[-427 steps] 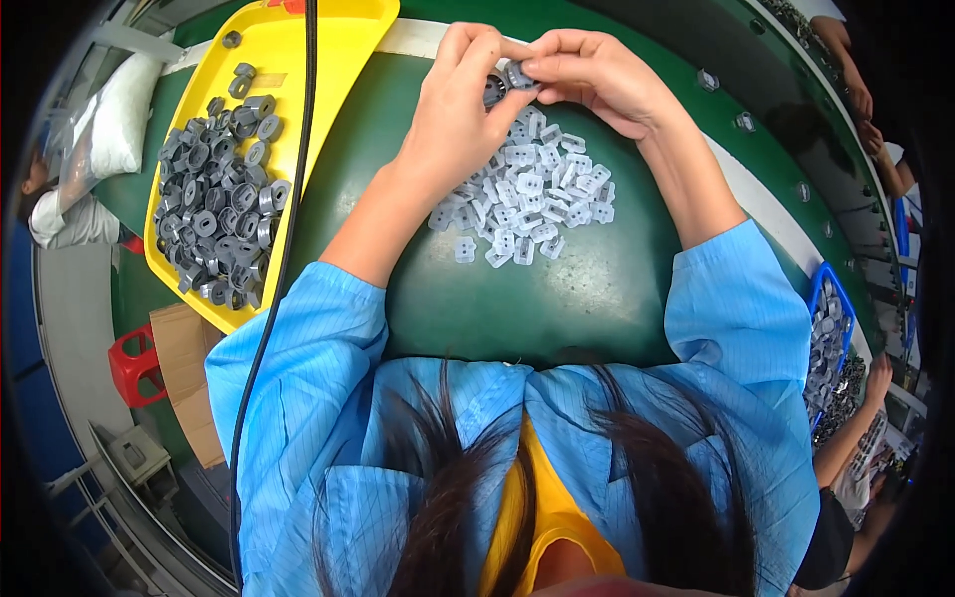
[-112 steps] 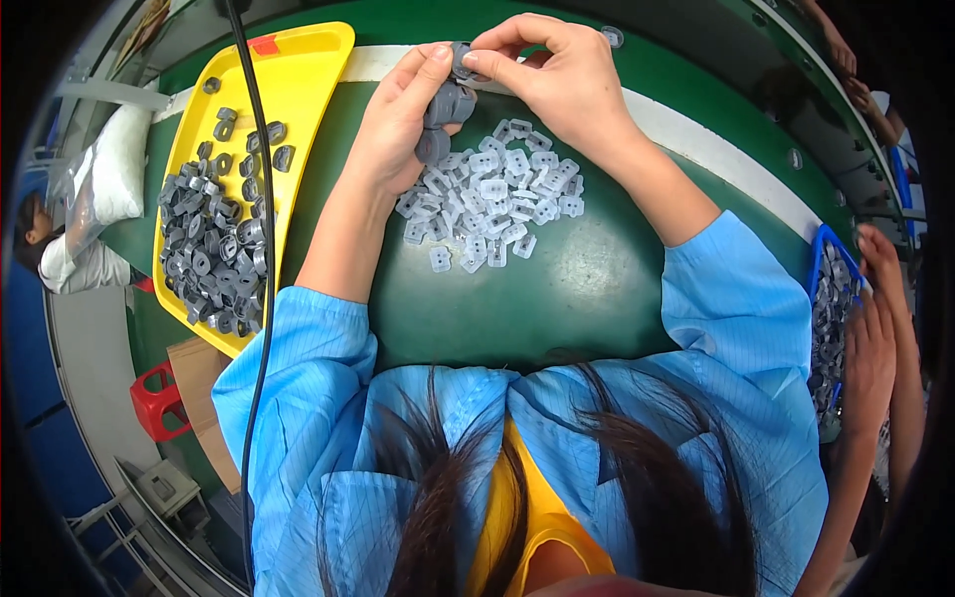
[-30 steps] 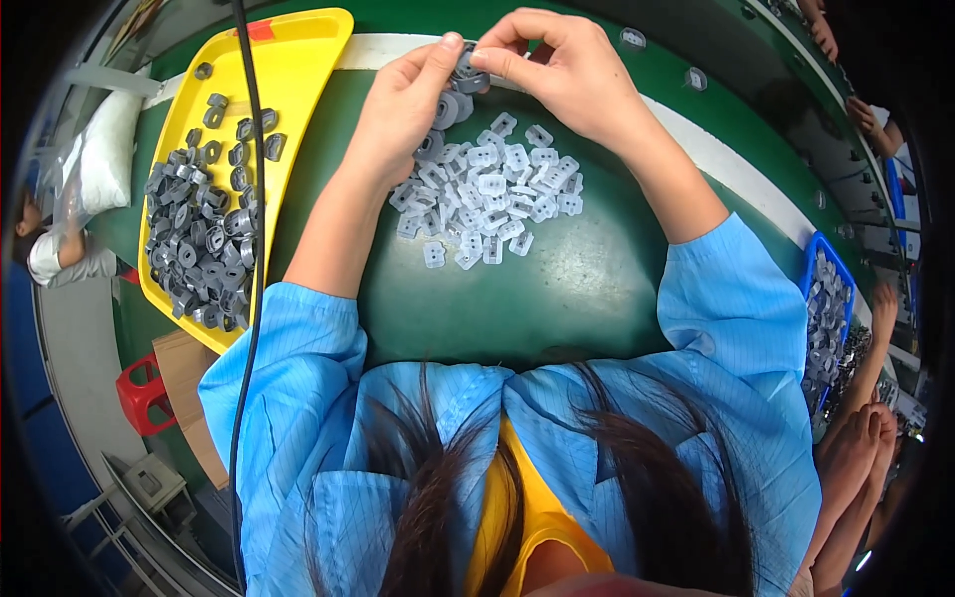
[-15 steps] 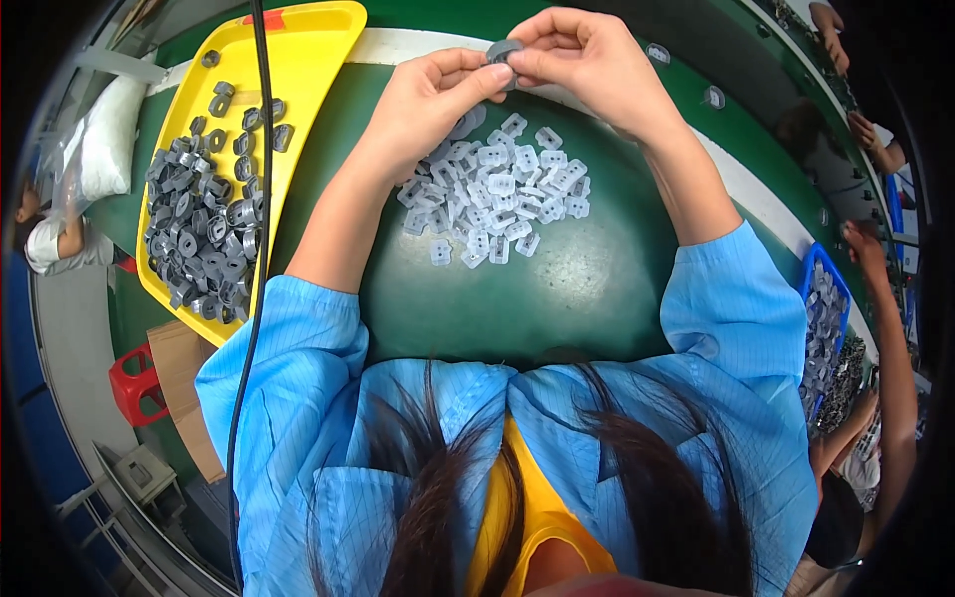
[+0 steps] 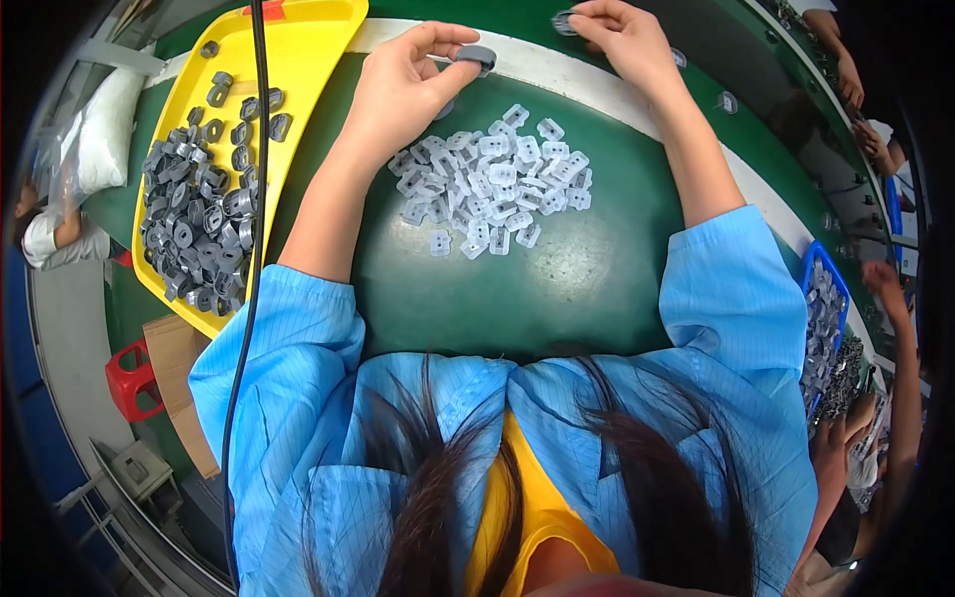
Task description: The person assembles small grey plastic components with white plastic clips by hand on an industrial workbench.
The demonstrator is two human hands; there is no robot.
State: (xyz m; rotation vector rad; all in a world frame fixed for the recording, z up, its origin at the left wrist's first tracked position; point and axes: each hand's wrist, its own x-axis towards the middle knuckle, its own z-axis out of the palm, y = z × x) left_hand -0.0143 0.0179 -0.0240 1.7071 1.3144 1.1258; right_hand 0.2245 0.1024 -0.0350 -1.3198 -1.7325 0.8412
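- Both hands reach to the far side of the bench, well apart from each other.
- Left hand [image 5: 403,85] pinches a dark grey plastic part [image 5: 476,56] between thumb and fingertips, held just above the white strip [image 5: 557,80] that runs along the green bench [image 5: 557,289].
- Right hand [image 5: 622,38] lies farther out, fingers closed on a second small grey part [image 5: 565,20] at the far edge of the strip (the part is half hidden by the fingers, so its shape is hard to make out).
- Between the two forearms, on the green surface, lies a loose heap of small white plastic pieces [image 5: 492,179], flat with holes through them; a few stray pieces sit just apart from the heap on its near side.
- Left of the left forearm sits a yellow tray [image 5: 303,35] holding many dark grey parts [image 5: 194,224], most piled toward its near end, a few scattered toward its far end.
- A black cable [image 5: 257,199] hangs down across the tray and over the blue left sleeve [image 5: 264,378].
- On the far right, a blue bin [image 5: 818,298] holds more grey parts, and another person's arm [image 5: 900,348] shows beside it.
- Off the bench on the left stand a red stool [image 5: 129,373] and a cardboard box [image 5: 179,368].
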